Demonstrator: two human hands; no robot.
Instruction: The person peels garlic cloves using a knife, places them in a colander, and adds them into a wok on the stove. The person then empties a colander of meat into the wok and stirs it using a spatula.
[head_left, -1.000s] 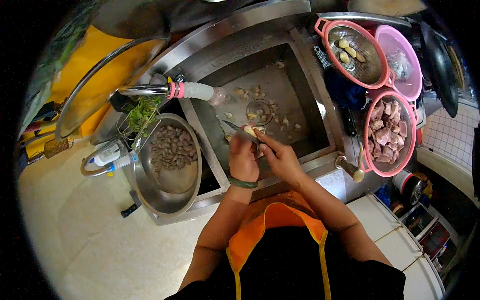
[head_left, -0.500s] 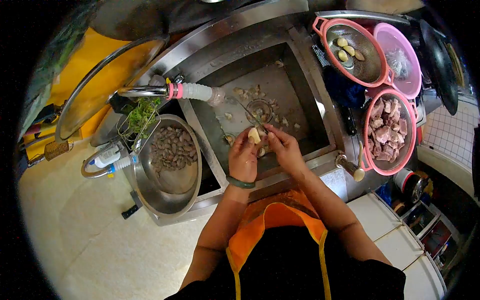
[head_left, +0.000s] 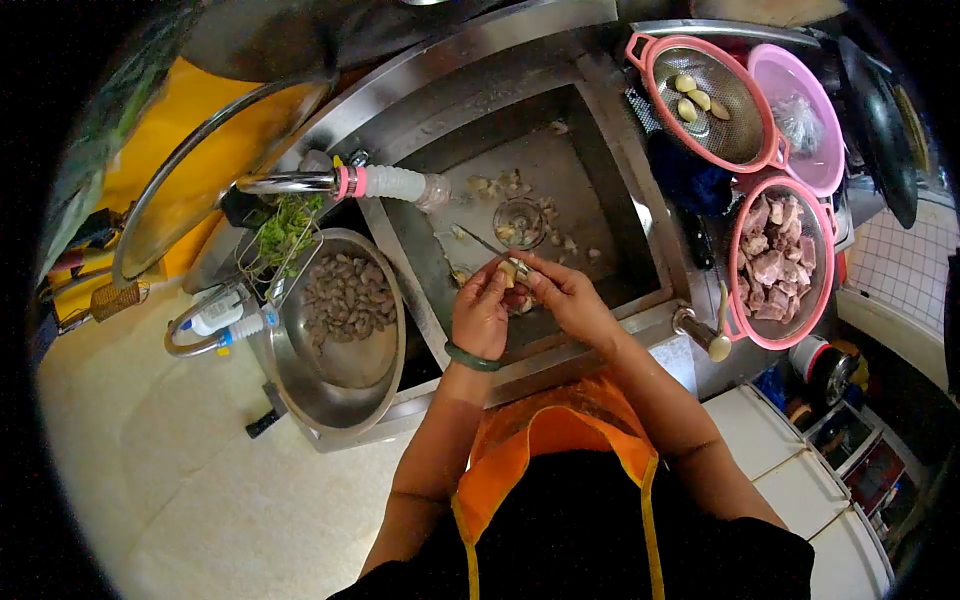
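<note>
Both my hands are together over the front of the steel sink (head_left: 600,150). My left hand (head_left: 482,315), with a green bangle at the wrist, pinches a pale garlic clove (head_left: 508,273) between thumb and fingers. In my right hand (head_left: 572,303) is a small knife (head_left: 482,240), its blade pointing up and left across the fingertips of the left hand. The knife touches or nearly touches the clove; fingers hide the exact contact. Below them, peel scraps (head_left: 498,185) lie scattered on the sink floor around the drain strainer (head_left: 520,222).
A faucet with a flexible spout (head_left: 395,185) reaches over the sink's left side. To the left, a steel bowl (head_left: 350,405) contains dark, shell-like pieces. On the right are a colander (head_left: 665,125) with several peeled cloves, a pink basin (head_left: 825,165), and a colander of meat chunks (head_left: 770,265).
My hands have shifted slightly left and drawn closer together. The knife blade has swung flatter to the left, and the clove is turned and more covered by fingers.
</note>
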